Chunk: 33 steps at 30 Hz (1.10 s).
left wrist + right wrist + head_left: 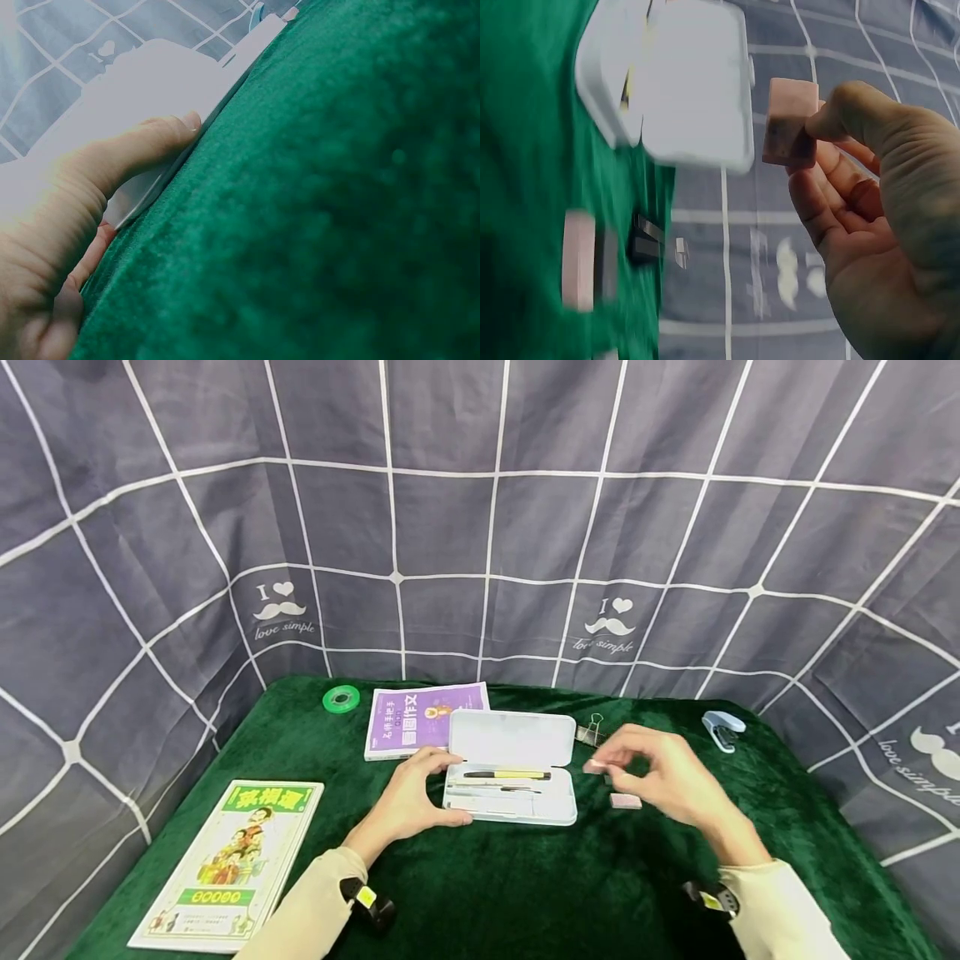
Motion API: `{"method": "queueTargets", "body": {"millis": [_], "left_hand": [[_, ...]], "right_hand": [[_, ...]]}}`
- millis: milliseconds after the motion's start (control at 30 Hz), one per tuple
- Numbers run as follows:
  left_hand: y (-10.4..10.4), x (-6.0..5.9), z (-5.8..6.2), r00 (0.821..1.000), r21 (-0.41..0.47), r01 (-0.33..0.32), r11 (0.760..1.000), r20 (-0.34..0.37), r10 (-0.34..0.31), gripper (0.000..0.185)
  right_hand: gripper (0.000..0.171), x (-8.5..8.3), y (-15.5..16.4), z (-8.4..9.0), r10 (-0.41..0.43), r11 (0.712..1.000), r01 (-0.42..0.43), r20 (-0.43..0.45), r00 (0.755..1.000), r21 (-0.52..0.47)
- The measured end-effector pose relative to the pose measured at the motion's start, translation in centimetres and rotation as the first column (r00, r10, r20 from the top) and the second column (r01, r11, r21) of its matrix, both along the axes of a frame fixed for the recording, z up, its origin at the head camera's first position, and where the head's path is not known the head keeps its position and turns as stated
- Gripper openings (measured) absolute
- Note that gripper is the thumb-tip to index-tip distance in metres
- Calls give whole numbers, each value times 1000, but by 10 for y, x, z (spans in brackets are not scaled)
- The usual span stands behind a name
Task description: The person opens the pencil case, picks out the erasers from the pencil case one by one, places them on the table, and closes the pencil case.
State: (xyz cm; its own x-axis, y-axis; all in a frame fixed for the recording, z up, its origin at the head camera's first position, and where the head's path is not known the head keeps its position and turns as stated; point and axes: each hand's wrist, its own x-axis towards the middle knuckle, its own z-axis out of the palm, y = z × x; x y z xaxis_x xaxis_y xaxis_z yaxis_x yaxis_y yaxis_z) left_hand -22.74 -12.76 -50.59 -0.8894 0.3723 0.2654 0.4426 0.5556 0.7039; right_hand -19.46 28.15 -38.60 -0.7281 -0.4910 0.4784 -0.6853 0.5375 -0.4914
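Observation:
A white pencil case (pixel 513 739) lies with its lid raised, a yellow-and-black pen (pixel 517 774) and several thin items inside. Its left end is gripped by my left hand (pixel 408 792), thumb at the front edge and fingers toward the back. In the left wrist view, the thumb presses along the case's side. To the right of the case, my right hand (pixel 667 772) pinches a small pink eraser (pixel 791 112), held up off the cloth. Below that hand, another pink eraser (pixel 626 801) lies on the cloth; a dark block beside it is blurred in the right wrist view.
A binder clip (pixel 590 732) lies behind the case's right side. Behind its left are a purple book (pixel 390 727) and a green tape roll (pixel 341 699). A green-and-white book (pixel 243 852) lies at left, a light-blue stapler (pixel 722 730) at far right. Grey curtains surround the table.

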Motion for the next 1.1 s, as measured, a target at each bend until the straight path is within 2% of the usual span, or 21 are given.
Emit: {"method": "queueTargets", "body": {"millis": [133,267,467,600,800,967,1100], "left_hand": [[1,1,-1,1000,3,-3,1000,4,3,88],[1,2,-1,1000,4,0,1000,-3,0,88],[0,3,2,1000,3,-4,1000,-3,4,89],[0,4,3,1000,7,-4,1000,4,4,88],[2,3,2,1000,-2,-1,1000,-3,1,88],[2,2,2,1000,5,-4,1000,0,4,88],[1,2,1,1000,3,-7,1000,19,7,88]], "right_hand": [[48,15,34,1,-72,997,73,-11,997,1],[48,31,63,-8,-146,989,146,5,989,2],[44,50,95,-34,-199,979,201,86,976,-15],[45,57,107,-55,-234,972,235,111,966,4],[43,67,115,-75,-175,985,172,144,974,33],[41,72,117,-79,-100,995,101,214,972,4],[42,72,115,-80,-75,997,75,221,972,11]]}}
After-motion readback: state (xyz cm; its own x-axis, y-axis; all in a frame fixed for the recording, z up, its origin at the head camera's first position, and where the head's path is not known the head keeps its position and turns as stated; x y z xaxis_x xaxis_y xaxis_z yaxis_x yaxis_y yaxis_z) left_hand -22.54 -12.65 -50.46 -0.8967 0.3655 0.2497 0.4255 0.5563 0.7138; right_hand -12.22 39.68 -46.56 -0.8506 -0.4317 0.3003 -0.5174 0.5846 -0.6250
